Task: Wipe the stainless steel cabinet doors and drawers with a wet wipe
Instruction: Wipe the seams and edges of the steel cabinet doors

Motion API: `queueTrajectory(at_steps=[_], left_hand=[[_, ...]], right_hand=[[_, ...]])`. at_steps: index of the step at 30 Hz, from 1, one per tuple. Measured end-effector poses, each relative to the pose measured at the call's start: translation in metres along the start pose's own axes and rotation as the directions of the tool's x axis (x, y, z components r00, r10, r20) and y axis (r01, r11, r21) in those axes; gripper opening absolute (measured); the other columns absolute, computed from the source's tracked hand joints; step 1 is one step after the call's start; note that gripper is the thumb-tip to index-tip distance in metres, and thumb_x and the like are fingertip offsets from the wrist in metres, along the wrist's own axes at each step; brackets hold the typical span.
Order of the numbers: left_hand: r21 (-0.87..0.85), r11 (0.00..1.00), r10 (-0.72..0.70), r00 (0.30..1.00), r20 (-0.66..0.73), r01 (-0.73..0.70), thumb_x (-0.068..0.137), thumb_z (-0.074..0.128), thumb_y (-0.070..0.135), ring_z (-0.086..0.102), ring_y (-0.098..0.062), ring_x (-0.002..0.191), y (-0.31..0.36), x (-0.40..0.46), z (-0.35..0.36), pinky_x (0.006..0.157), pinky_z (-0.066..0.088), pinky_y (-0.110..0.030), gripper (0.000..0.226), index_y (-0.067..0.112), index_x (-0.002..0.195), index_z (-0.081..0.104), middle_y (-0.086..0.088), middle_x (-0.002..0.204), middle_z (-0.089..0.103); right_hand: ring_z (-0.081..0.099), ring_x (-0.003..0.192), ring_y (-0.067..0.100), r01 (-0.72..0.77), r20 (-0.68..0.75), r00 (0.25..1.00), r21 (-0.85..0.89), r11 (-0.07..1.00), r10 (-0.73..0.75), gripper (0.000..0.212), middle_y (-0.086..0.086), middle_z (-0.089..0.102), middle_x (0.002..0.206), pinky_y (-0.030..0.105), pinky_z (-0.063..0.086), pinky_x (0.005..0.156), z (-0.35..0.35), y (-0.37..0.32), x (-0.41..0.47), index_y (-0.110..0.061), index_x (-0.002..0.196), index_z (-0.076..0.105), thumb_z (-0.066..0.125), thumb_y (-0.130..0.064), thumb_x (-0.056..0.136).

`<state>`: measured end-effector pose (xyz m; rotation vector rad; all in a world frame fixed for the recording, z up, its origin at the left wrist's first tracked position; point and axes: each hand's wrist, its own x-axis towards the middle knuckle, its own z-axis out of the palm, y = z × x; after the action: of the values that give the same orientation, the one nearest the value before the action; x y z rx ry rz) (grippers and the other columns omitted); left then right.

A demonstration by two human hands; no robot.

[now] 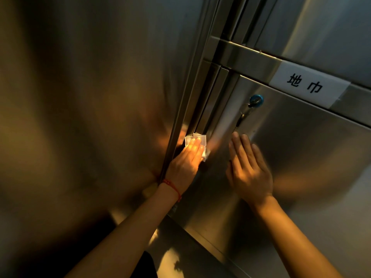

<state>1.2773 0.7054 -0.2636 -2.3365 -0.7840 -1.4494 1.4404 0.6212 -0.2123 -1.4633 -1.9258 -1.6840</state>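
A stainless steel cabinet door (291, 157) fills the right half of the head view. Its left edge meets a vertical frame strip (180, 117). My left hand (186, 163) lies flat with straight fingers and presses a white wet wipe (195, 140) against the door's left edge. The wipe shows above and to the right of my fingertips. My right hand (249, 169) rests flat on the door face, fingers straight, just below the lock. A red cord bracelet (172, 187) circles my left wrist.
A blue-ringed lock (256, 100) with a key and dangling keys sits near the door's top left. A white label (307, 85) with black characters is stuck on the horizontal rail above. Another steel panel (80, 97) spreads to the left. An upper door (321, 33) is above the rail.
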Motion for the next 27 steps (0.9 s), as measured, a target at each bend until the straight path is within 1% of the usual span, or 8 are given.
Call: queueTrajectory(at_steps=[6,10,13,15,16,21,24,27], left_hand=[[-0.039,0.999,-0.013,1.000,0.012,0.013,0.058,0.084,-0.010,0.064,-0.033,0.104,-0.001,-0.002,0.004,0.083,0.055,-0.040,0.049,-0.007,0.105,0.067,-0.024,0.111,0.065],[-0.043,0.999,0.008,1.000,0.009,-0.007,0.059,0.083,-0.008,0.065,-0.033,0.102,-0.002,0.001,0.004,0.079,0.056,-0.040,0.046,-0.007,0.103,0.068,-0.023,0.109,0.066],[-0.048,0.999,0.008,0.999,-0.046,-0.011,0.068,0.072,-0.010,0.064,-0.035,0.104,-0.004,0.014,0.007,0.080,0.056,-0.043,0.041,-0.010,0.107,0.064,-0.026,0.111,0.065],[-0.016,0.999,0.028,0.998,-0.059,-0.029,0.073,0.063,-0.009,0.062,-0.037,0.106,-0.006,0.021,0.008,0.083,0.054,-0.045,0.037,-0.011,0.110,0.062,-0.027,0.113,0.063],[0.002,0.999,0.038,0.997,-0.060,-0.038,0.074,0.063,-0.009,0.062,-0.037,0.106,-0.006,0.021,0.009,0.084,0.054,-0.045,0.036,-0.011,0.110,0.063,-0.026,0.113,0.063],[-0.014,1.000,0.021,0.999,-0.043,-0.022,0.060,0.081,-0.012,0.064,-0.035,0.104,-0.003,0.016,0.005,0.079,0.056,-0.042,0.049,-0.009,0.106,0.065,-0.025,0.111,0.065],[-0.039,0.999,0.020,0.998,-0.058,-0.022,0.057,0.082,-0.013,0.064,-0.036,0.101,-0.002,0.019,0.002,0.076,0.057,-0.044,0.051,-0.011,0.105,0.065,-0.027,0.109,0.065],[-0.064,0.998,-0.002,0.997,-0.079,-0.003,0.062,0.076,-0.013,0.064,-0.036,0.103,-0.002,0.019,0.003,0.080,0.055,-0.046,0.047,-0.011,0.107,0.064,-0.027,0.109,0.065]], right_hand=[[0.031,0.134,0.034,-0.005,-0.002,1.000,0.004,1.000,0.005,0.046,0.020,0.035,0.142,0.040,0.021,0.113,0.000,0.000,0.000,0.003,0.131,0.048,0.049,-0.021,0.092],[0.029,0.135,0.034,-0.002,0.000,1.000,-0.005,1.000,0.002,0.045,0.020,0.036,0.142,0.040,0.021,0.113,0.000,0.000,0.000,0.003,0.131,0.048,0.047,-0.021,0.093],[0.029,0.135,0.033,-0.005,-0.001,1.000,0.006,1.000,0.005,0.044,0.020,0.035,0.142,0.040,0.021,0.113,0.001,0.000,0.001,0.003,0.131,0.047,0.046,-0.021,0.094],[0.030,0.135,0.032,-0.006,-0.001,1.000,0.012,1.000,0.006,0.045,0.019,0.035,0.142,0.041,0.023,0.113,0.001,-0.001,0.001,0.002,0.132,0.046,0.046,-0.021,0.093],[0.030,0.135,0.032,-0.006,-0.001,1.000,0.012,1.000,0.006,0.045,0.019,0.035,0.142,0.041,0.024,0.113,0.001,-0.001,0.001,0.002,0.132,0.046,0.046,-0.021,0.093],[0.032,0.134,0.032,0.006,-0.005,1.000,-0.016,1.000,-0.006,0.044,0.019,0.037,0.141,0.042,0.026,0.112,0.002,0.000,0.000,0.002,0.131,0.048,0.046,-0.022,0.094],[0.032,0.133,0.033,0.002,-0.008,1.000,-0.010,1.000,-0.002,0.045,0.019,0.038,0.141,0.041,0.024,0.112,0.002,0.000,0.000,0.002,0.131,0.048,0.047,-0.022,0.093],[0.032,0.133,0.033,-0.002,-0.013,1.000,-0.004,1.000,0.002,0.045,0.020,0.036,0.141,0.041,0.025,0.111,0.001,0.000,0.001,0.002,0.131,0.047,0.046,-0.022,0.093]])
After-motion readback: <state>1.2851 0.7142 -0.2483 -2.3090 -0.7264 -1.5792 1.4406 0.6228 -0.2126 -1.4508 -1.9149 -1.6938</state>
